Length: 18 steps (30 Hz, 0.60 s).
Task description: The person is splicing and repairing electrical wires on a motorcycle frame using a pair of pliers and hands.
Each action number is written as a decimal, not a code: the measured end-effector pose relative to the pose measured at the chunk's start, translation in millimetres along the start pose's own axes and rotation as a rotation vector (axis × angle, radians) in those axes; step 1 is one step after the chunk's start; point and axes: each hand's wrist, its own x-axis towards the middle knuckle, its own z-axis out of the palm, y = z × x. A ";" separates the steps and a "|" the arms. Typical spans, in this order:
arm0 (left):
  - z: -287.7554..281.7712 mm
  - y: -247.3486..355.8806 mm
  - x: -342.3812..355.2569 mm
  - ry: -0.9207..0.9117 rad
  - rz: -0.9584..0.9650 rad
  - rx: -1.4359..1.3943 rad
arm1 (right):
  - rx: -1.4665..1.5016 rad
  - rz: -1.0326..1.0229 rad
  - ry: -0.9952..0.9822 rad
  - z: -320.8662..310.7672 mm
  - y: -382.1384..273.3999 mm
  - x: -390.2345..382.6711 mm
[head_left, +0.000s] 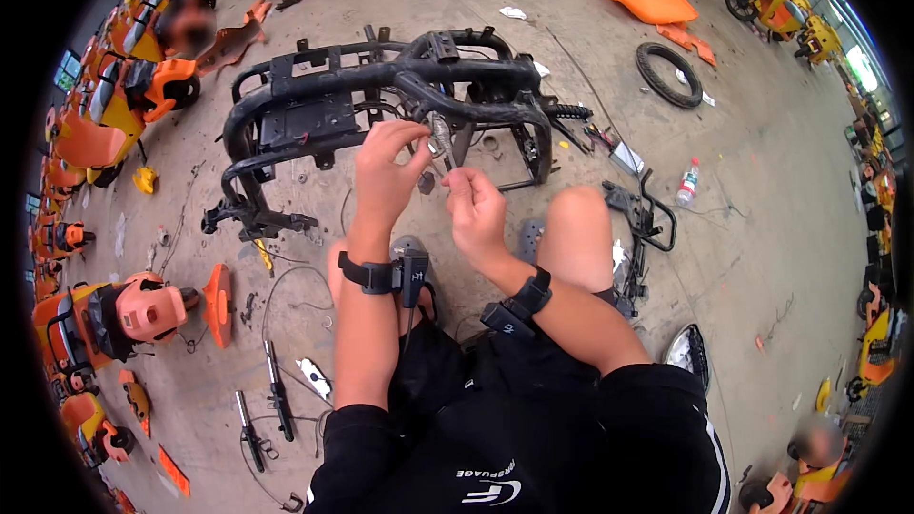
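The left hand (388,169) has its grip clamped, thumb against forefinger, on a small, slender, silvery-grey metal piece (440,131); the right hand (478,211) pinches the lower end of that same piece, its thumb and fingertips together. The piece sits between the 2 hands, in front of the near side of a large black tubular metal vehicle frame (328,83); whether it touches the frame, I cannot tell, and its finer shape is too small to make out. Each wrist carries 1 black strap with a boxy black device, on the left (412,271) and on the right (506,319). The frame lies on a grey concrete floor (762,228), just beyond the person's 2 bent knees. To the right of the frame are a black bent-tube metal bracket (659,219), a clear plastic bottle with a red cap (686,185) and, farther off, a round black rubber tyre (655,85). Well beyond the tyre lies a curved bright-orange plastic panel (647,4). At the lower left, 2 slim black-and-silver metal tubes (277,390) lie side by side, apart, with thin dark cables around them. Yellow-and-orange scooters (95,138) stand along both sides of the floor.
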 end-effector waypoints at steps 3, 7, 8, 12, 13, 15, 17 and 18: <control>0.3 -2.9 -0.2 0.020 0.023 -0.018 | 0.009 0.009 -0.003 0.1 -2.8 0.4; 2.5 2.6 -1.0 0.027 -0.068 0.006 | -0.028 0.011 -0.002 -0.9 0.5 0.9; 3.2 1.8 -0.6 0.036 -0.053 0.007 | -0.028 0.007 0.006 -0.2 0.4 1.1; 8.7 1.1 0.3 0.129 -0.022 -0.029 | -0.020 0.004 0.013 2.3 0.4 0.9; 10.2 0.3 -0.1 0.134 -0.038 -0.042 | -0.016 0.006 0.011 1.5 0.4 1.4; 13.0 -1.1 -1.1 0.144 -0.069 -0.066 | -0.007 0.008 0.011 1.2 0.0 2.3; 14.1 0.3 -1.6 0.147 -0.141 -0.124 | 0.005 0.008 0.011 0.5 -0.4 2.1; 14.5 0.9 -1.9 0.147 -0.177 -0.153 | 0.013 0.007 0.009 0.2 -0.7 1.8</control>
